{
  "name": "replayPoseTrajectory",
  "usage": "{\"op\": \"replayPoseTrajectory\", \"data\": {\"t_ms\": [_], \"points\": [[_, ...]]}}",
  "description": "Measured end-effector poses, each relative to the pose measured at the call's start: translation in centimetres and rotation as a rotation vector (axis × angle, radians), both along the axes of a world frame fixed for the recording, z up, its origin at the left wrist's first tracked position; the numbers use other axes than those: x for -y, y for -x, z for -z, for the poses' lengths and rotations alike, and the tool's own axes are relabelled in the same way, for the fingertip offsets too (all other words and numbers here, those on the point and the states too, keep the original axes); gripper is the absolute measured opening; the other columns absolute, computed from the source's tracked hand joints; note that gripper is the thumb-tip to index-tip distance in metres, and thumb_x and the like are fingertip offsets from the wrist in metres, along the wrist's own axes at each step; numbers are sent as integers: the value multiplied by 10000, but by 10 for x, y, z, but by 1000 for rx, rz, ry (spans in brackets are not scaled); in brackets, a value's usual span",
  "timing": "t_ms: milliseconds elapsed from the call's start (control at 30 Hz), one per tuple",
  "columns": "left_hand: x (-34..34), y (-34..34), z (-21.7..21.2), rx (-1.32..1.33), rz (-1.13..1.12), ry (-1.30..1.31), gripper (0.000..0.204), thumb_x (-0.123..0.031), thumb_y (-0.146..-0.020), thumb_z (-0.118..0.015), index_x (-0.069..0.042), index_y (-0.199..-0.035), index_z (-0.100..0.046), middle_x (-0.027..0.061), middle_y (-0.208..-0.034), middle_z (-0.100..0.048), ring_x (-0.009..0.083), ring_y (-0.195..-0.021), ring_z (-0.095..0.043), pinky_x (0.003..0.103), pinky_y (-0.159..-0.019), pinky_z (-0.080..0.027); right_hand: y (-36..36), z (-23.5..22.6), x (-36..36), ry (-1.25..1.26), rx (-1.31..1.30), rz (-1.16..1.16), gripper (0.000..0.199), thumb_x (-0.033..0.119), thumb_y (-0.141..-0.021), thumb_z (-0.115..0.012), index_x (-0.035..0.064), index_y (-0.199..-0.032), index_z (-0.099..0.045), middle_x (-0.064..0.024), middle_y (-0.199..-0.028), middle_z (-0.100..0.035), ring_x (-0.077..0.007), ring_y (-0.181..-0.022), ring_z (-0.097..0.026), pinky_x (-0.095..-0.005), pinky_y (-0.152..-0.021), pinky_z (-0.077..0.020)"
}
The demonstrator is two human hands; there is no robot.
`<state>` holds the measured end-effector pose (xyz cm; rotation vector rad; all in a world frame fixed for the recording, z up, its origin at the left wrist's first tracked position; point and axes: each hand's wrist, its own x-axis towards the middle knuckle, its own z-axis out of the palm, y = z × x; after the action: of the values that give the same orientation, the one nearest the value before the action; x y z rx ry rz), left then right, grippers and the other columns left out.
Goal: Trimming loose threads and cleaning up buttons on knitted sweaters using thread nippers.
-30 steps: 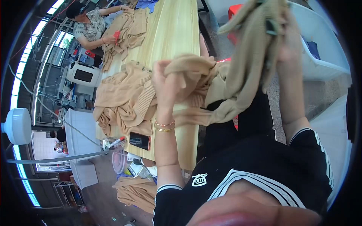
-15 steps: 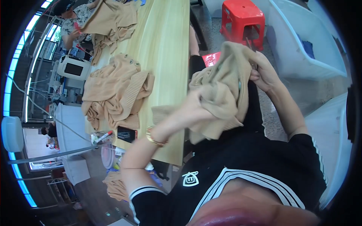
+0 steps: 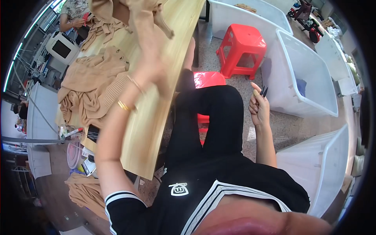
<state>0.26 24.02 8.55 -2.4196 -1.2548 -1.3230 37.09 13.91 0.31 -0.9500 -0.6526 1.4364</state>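
My left hand [image 3: 152,72] is stretched out over the table, smeared by motion, its fingers not clear. Just beyond it, above the far part of the table, a tan knit sweater [image 3: 135,15] is partly cut off by the upper edge. Whether the hand still grips it I cannot make out. My right hand [image 3: 259,107] is raised right of my knee, closed round small black thread snips [image 3: 264,92], whose two pointed tips stick out apart. A heap of tan ribbed knitwear [image 3: 92,82] lies on the table, left of my left forearm.
The wooden table [image 3: 147,150] runs along my left, with a phone [image 3: 93,133] near its edge. Red stools [image 3: 243,43] and white plastic bins [image 3: 313,74] stand ahead and right. Across the table, another person's hand [image 3: 80,22] holds something red. More tan knitwear [image 3: 86,194] lies low left.
The tan sweater has gone from my lap, where both hands had it, to above the far table. My left hand swung forward and left; my right hand let go of the cloth, keeping the snips.
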Motion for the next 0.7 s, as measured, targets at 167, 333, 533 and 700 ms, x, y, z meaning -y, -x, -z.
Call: {"op": "replayPoseTrajectory", "data": {"t_ms": [167, 333, 533, 700], "points": [[157, -86, 111, 36, 209, 954, 790, -216, -766, -761, -61, -1429, -360, 303, -1519, -155, 431, -1419, -199, 444, -1142, -267, 4, 10, -12, 35, 51, -34, 317, 104, -951, -531, 33, -1260, -550, 36, -659, -448, 1, -425, -317, -155, -361, -218], [212, -86, 143, 246, 200, 1146, 738, -241, -789, -742, -45, -1407, -392, 289, -1505, -221, 413, -1387, -290, 421, -1124, -302, 33, 8, -10, -25, 94, -73, 286, 106, -953, -544, 28, -1225, -583, 43, -650, -466, 9, -431, -323, -149, -371, -217], [195, -32, 76, 526, 51, 859, 478, -107, -846, -681, -69, -1303, -545, 184, -1415, -450, 299, -1352, -394, 400, -1110, -315, 43, 4, -4, -62, 173, -114, 278, 191, -982, -537, 7, -1176, -614, 30, -646, -496, 0, -432, -341, -160, -386, -221], [218, 29, -88, 656, 1, -180, 334, -77, -958, -431, 3, -1265, -534, 224, -1242, -580, 346, -1193, -550, 438, -1035, -437, 48, -80, -6, -553, 379, 63, 359, 222, -1006, -487, -62, -1210, -571, -67, -773, -634, -29, -504, -440, -165, -452, -306]]}}
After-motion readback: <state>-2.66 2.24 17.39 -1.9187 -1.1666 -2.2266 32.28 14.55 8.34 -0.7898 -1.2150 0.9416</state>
